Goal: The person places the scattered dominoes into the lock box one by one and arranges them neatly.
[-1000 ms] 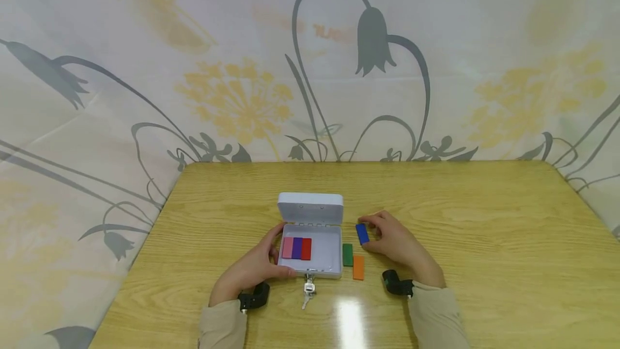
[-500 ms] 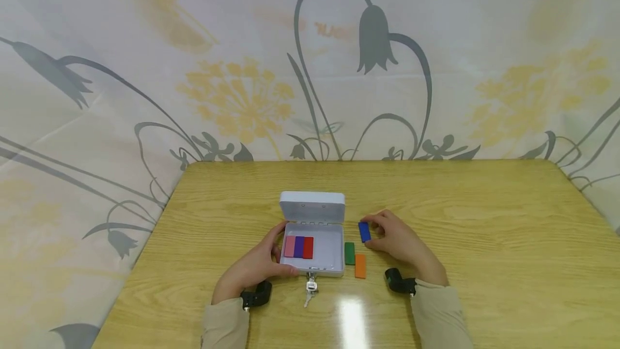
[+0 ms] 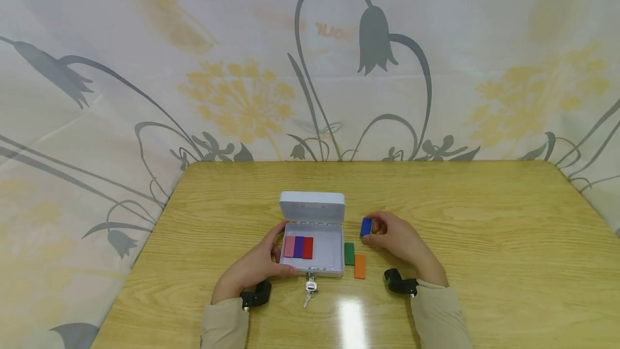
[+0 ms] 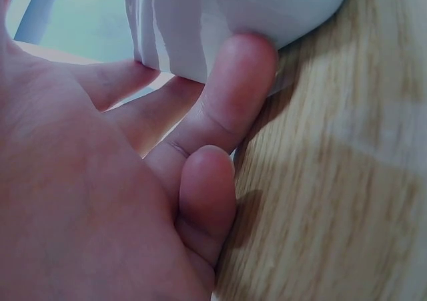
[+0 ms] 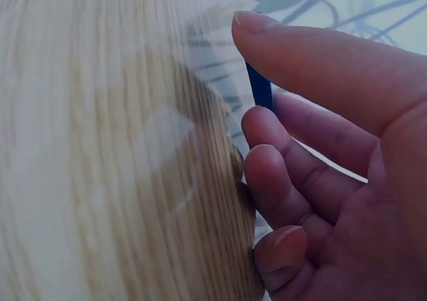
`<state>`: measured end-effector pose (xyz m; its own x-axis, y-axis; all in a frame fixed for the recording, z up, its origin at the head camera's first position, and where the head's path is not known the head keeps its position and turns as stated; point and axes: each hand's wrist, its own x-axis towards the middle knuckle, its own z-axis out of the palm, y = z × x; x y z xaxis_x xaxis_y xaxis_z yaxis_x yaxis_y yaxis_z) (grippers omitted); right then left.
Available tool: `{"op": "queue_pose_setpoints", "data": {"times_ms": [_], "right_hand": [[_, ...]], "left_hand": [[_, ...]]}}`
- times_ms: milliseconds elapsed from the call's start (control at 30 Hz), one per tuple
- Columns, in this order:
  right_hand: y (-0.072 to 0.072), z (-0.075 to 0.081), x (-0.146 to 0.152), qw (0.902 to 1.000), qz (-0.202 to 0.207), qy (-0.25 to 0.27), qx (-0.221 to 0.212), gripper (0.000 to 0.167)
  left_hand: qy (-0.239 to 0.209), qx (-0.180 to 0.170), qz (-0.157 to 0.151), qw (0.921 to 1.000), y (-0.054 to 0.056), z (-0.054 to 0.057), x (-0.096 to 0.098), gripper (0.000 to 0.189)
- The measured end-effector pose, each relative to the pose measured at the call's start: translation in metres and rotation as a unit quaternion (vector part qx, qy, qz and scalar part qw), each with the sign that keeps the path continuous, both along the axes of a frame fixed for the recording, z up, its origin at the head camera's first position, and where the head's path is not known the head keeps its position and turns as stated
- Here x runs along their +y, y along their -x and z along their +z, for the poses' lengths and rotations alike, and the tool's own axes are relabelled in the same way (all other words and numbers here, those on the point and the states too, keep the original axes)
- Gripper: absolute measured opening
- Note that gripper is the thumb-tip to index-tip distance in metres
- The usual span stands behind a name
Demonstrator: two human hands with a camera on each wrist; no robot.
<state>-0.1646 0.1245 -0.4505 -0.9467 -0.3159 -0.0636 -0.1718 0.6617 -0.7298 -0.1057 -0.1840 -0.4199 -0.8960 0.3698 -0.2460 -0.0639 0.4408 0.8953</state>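
Note:
A white metal box (image 3: 329, 249) stands on the table with its lid (image 3: 312, 209) raised. Inside, on its left, pink (image 3: 289, 246), purple (image 3: 298, 247) and red (image 3: 308, 248) blocks lie side by side. My left hand (image 3: 261, 260) grips the box's left side, thumb along the front edge; in the left wrist view, fingertips (image 4: 243, 74) press against its white wall. To the right of the box, my right hand (image 3: 394, 236) pinches a blue block (image 3: 366, 227) between thumb and fingers. The right wrist view shows only a narrow side of that blue block (image 5: 260, 89).
A green block (image 3: 350, 253) lies right beside the box, with an orange block (image 3: 360, 266) in front of it to the right. Keys (image 3: 310, 287) hang from the box's front lock. A flowered cloth (image 3: 310, 69) rises behind the table's far edge.
The blue block has turned in my right hand's fingers, from leaning left at its top to leaning right. My left hand keeps its grip on the box.

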Motion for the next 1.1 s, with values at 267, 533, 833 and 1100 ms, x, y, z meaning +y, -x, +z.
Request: {"op": "queue_pose_setpoints", "data": {"times_ms": [267, 533, 833, 1100], "right_hand": [[-0.003, 0.001, 0.0, 0.9996, -0.003, 0.007, -0.026, 0.047], [-0.004, 0.009, -0.003, 0.9986, 0.031, 0.002, -0.043, 0.047], [-0.006, 0.015, -0.006, 0.9976, 0.049, 0.006, -0.048, 0.047], [-0.006, 0.018, -0.01, 0.9967, 0.047, 0.015, -0.064, 0.046]], "left_hand": [[0.003, -0.001, 0.005, 1.0, 0.008, -0.027, -0.006, 0.105], [-0.009, -0.005, 0.001, 0.9999, -0.001, 0.003, 0.002, 0.101], [0.002, 0.004, 0.0, 1.0, -0.001, 0.003, 0.001, 0.101], [0.004, 0.005, 0.002, 1.0, -0.002, 0.004, 0.001, 0.101]]}}
